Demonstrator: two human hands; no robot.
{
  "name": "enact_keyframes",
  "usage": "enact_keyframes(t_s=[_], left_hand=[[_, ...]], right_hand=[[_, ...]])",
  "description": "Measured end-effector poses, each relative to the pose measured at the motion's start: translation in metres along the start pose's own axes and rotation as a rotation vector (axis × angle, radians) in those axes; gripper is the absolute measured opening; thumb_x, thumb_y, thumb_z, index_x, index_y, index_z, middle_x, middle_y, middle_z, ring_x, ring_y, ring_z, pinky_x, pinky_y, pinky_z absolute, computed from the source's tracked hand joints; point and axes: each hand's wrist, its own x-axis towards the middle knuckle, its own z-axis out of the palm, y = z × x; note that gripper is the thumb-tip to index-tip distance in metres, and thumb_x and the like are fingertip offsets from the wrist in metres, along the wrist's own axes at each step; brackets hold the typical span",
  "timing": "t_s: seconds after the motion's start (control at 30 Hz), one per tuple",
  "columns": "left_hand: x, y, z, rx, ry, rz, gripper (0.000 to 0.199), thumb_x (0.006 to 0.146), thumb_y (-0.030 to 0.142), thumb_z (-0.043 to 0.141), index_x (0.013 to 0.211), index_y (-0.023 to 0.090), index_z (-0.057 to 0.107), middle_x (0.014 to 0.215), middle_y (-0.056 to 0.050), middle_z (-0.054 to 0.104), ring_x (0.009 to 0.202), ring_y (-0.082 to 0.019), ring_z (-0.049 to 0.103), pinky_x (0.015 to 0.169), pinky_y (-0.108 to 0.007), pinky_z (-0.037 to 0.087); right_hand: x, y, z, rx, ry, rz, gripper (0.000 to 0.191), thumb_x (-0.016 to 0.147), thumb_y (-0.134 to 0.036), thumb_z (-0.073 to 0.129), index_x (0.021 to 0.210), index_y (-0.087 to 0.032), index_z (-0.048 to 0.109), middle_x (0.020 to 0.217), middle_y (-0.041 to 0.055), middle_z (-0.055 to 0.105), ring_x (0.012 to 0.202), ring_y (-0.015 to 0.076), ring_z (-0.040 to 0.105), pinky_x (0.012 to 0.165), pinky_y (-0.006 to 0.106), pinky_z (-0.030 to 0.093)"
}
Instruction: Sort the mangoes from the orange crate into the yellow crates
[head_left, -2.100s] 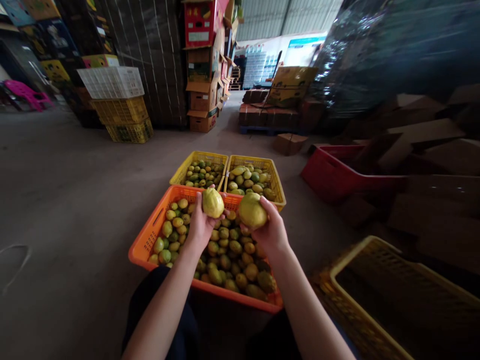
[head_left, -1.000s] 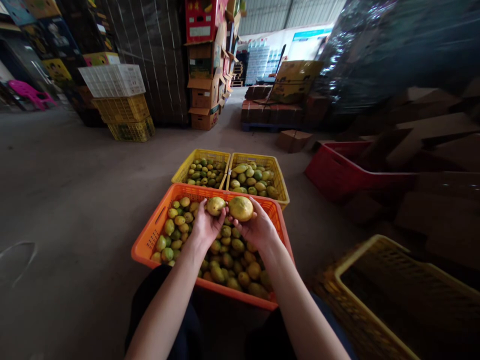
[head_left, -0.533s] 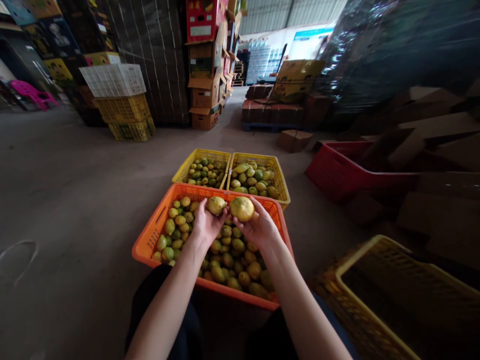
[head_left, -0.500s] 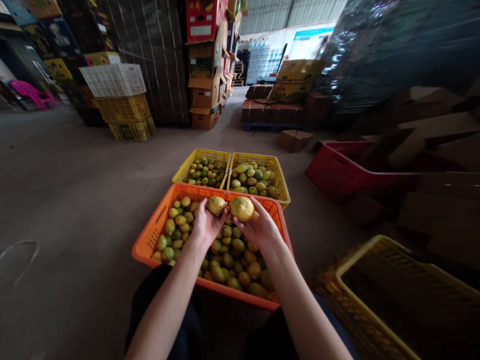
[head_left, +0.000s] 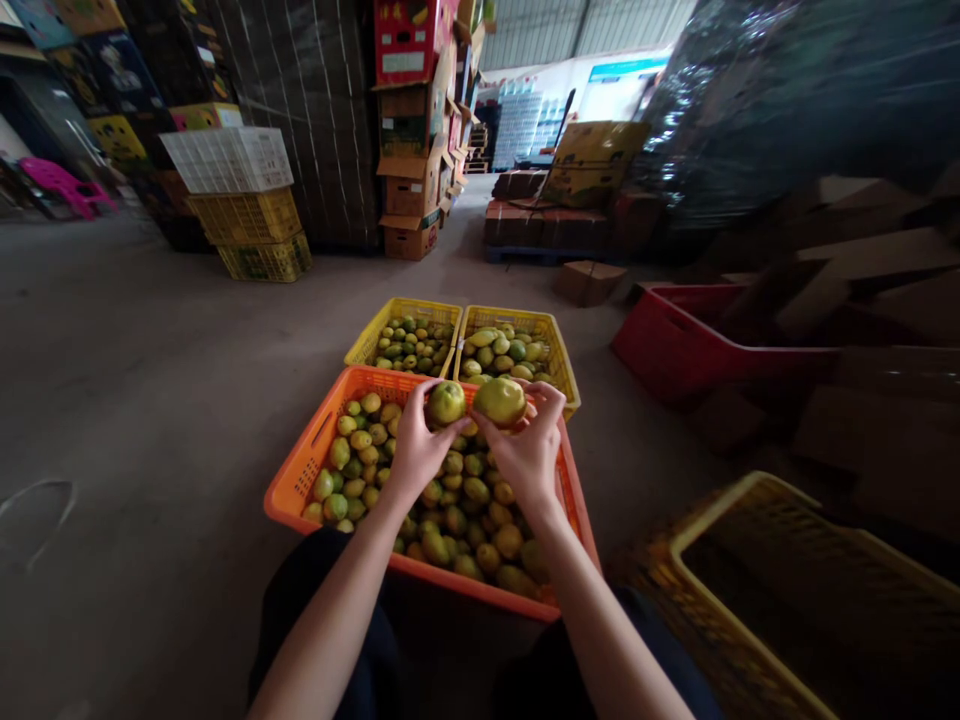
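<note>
My left hand (head_left: 421,440) is closed around a yellow-green lemon (head_left: 447,403), thumb and fingers at its sides. A larger lemon (head_left: 500,401), with a lumpy outline, is gripped by my right hand (head_left: 529,445). Both fruits are held side by side above the far part of an orange crate (head_left: 289,500). Many yellow and green lemons (head_left: 455,520) fill that crate, partly hidden by my forearms. Just beyond it stand a left yellow crate (head_left: 365,335) with smaller fruit and a right yellow crate (head_left: 564,365) with bigger fruit.
A yellow crate (head_left: 757,490) stands at the lower right. Behind it are a red crate (head_left: 675,345) and heaped cardboard (head_left: 885,270). Stacked white and yellow crates (head_left: 244,210), carton stacks (head_left: 409,190) and a loaded pallet (head_left: 547,225) stand farther back.
Both hands have turned the lemons over, so other sides of them show. My right hand has rolled from palm up to gripping its lemon with fingers over the far side.
</note>
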Motion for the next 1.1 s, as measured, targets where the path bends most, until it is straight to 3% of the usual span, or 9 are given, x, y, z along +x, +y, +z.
enact_keyframes(t_s=[0.13,0.23,0.4,0.63,0.8,0.9,1.1], left_hand=[[0.001,0.004,-0.003,0.109,0.005,0.120,0.048,0.065,0.026,0.075,0.111,0.026,0.062,0.119,-0.009,0.052,0.113,-0.024,0.049,0.095,-0.035,0.042],[0.003,0.007,-0.005,0.034,0.017,0.083,0.050,0.061,0.026,0.078,0.110,0.027,0.064,0.118,-0.009,0.052,0.112,-0.025,0.051,0.092,-0.034,0.045],[0.006,0.012,-0.007,-0.188,-0.011,-0.051,0.057,0.057,0.022,0.081,0.111,0.024,0.064,0.120,-0.007,0.056,0.111,-0.023,0.053,0.092,-0.031,0.045],[0.008,0.017,-0.012,-0.603,-0.001,-0.366,0.049,0.065,0.015,0.074,0.111,0.022,0.061,0.095,-0.001,0.066,0.089,-0.015,0.063,0.079,-0.026,0.051],[0.009,0.019,-0.013,-0.800,0.027,-0.515,0.028,0.074,0.016,0.063,0.102,0.016,0.061,0.098,-0.006,0.066,0.094,-0.020,0.063,0.086,-0.036,0.051],[0.009,0.021,-0.010,-0.871,0.010,-0.595,0.023,0.080,0.021,0.055,0.101,0.013,0.060,0.098,-0.009,0.066,0.092,-0.021,0.064,0.081,-0.036,0.054],[0.009,0.021,-0.007,-0.731,0.062,-0.652,0.022,0.076,0.029,0.063,0.095,0.018,0.061,0.083,-0.003,0.065,0.062,-0.011,0.061,0.054,-0.018,0.050]], right_hand=[[-0.002,-0.001,0.003,-0.025,-0.064,-0.055,0.061,0.060,-0.018,0.070,0.113,-0.028,0.042,0.125,0.0069,0.050,0.111,0.0239,0.052,0.092,0.041,0.043],[-0.003,-0.004,0.003,0.047,-0.064,-0.033,0.060,0.059,-0.018,0.070,0.113,-0.028,0.045,0.125,0.0070,0.051,0.112,0.0248,0.051,0.092,0.041,0.044],[0.001,-0.016,-0.004,0.212,-0.118,0.063,0.058,0.056,-0.019,0.074,0.107,-0.028,0.048,0.108,0.0018,0.058,0.093,0.0201,0.059,0.079,0.034,0.050],[0.012,-0.020,-0.010,0.620,-0.193,0.378,0.043,0.061,-0.018,0.071,0.101,-0.027,0.059,0.088,-0.0030,0.065,0.077,0.0137,0.060,0.069,0.025,0.049],[0.015,-0.017,-0.009,0.909,-0.215,0.592,0.009,0.064,-0.021,0.065,0.072,-0.023,0.062,0.080,-0.0018,0.068,0.073,0.0151,0.062,0.059,0.025,0.051],[0.014,-0.018,-0.007,0.941,-0.186,0.695,0.004,0.067,-0.023,0.063,0.071,-0.023,0.062,0.078,-0.0015,0.069,0.071,0.0160,0.064,0.060,0.027,0.054],[0.012,-0.018,-0.002,0.870,-0.129,0.860,0.015,0.074,-0.034,0.060,0.081,-0.021,0.062,0.069,-0.0001,0.069,0.054,0.0151,0.062,0.045,0.025,0.051]])
